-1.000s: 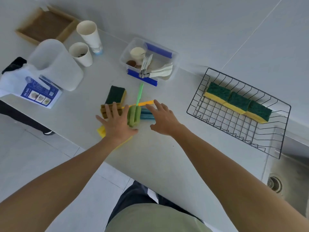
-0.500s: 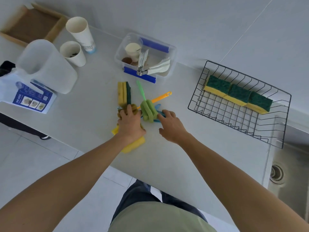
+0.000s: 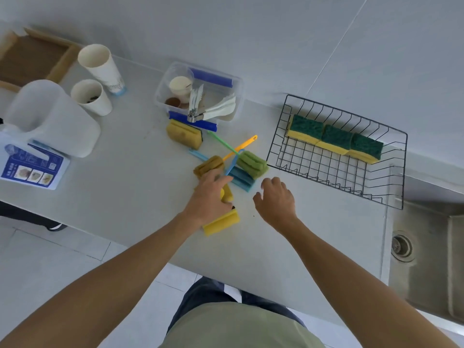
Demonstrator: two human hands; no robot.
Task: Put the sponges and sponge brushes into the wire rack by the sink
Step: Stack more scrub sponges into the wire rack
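Observation:
Three sponge brushes lie crossed on the counter: a green head (image 3: 252, 164), a blue head (image 3: 241, 179) and an ochre head (image 3: 208, 165) with an orange handle (image 3: 242, 146). My left hand (image 3: 211, 197) lies over a yellow sponge (image 3: 222, 222), its fingers stretched out to the ochre and blue heads. Just right of the brushes, my right hand (image 3: 275, 199) hovers with loosely curled fingers and holds nothing. Another yellow and green sponge (image 3: 184, 133) lies by the clear box. The wire rack (image 3: 336, 172) at the right holds three green and yellow sponges (image 3: 336, 138) along its far side.
A clear box (image 3: 160, 96) of utensils stands behind the brushes. Two paper cups (image 3: 99, 66), a white jug (image 3: 50, 116) and a wooden tray (image 3: 35, 59) are at the left. The steel sink (image 3: 426, 247) lies right of the rack.
The brushes have slid right, toward the rack. The sponge that stood on edge now lies nearer the clear box. My right hand has drawn back off the brushes; my left fingers have straightened.

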